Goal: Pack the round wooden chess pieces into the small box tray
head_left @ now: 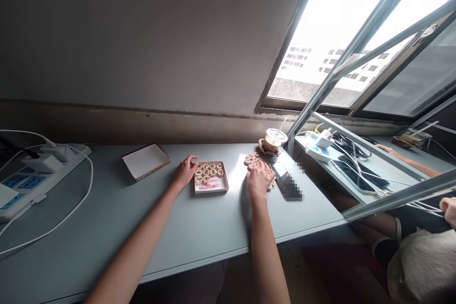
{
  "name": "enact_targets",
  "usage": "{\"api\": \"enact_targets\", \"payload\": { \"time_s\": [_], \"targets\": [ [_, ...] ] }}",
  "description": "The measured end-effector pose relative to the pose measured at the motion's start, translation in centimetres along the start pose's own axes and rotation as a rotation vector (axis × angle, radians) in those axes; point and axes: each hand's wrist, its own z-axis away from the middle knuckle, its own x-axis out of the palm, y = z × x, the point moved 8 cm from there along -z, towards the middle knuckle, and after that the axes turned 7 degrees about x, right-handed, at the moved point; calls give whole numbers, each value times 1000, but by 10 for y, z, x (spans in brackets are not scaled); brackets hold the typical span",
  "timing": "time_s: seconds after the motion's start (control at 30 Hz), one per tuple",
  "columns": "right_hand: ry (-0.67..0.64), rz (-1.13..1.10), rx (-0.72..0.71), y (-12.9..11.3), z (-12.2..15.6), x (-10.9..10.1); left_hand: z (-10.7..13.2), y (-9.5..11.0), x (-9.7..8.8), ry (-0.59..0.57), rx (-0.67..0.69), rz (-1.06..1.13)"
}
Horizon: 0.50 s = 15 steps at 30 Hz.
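A small shallow box (pixel 223 186) lies on the grey table (pixel 192 228) with several round wooden chess pieces (pixel 209 171) lined up in its far half. My left hand (pixel 185 171) rests against the box's left edge, fingers curled around its corner. My right hand (pixel 259 178) lies palm down over a loose pile of wooden pieces (pixel 252 159) to the right of the box, fingers bent onto them. Whether a piece is pinched under the fingers is hidden.
The box's lid (pixel 145 160) lies upside down to the left. A lidded drink cup with a straw (pixel 274 139) stands behind the pile, a phone (pixel 285 178) beside it. Power strips and white cables (pixel 32 175) fill the left end. Another person sits at right by an open window frame (pixel 356 142).
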Motion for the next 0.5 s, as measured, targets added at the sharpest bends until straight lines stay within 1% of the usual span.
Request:
{"api": "enact_targets", "payload": {
  "time_s": [0.07, 0.13, 0.17, 0.23, 0.33, 0.4, 0.5],
  "targets": [
    [64, 22, 60, 8, -1, -11, 0, 1, 0, 3, 10, 2],
    [54, 56, 105, 16, -2, -13, 1, 1, 1, -4, 11, 5],
    [29, 72, 100, 17, -3, -12, 1, 1, 1, -8, 8, 5],
    [-22, 92, 46, 14, -4, -7, 1, 1, 1, -11, 4, 1],
    [-54, 87, -76, -1, -1, -3, 1, 2, 2, -23, 1, -2],
    [-61, 78, -135, -12, 2, -2, 1, 1, 3, -37, -8, -4],
    [-41, 76, -163, -20, 6, -4, 1, -1, 4, -42, -23, -22]
  ]
}}
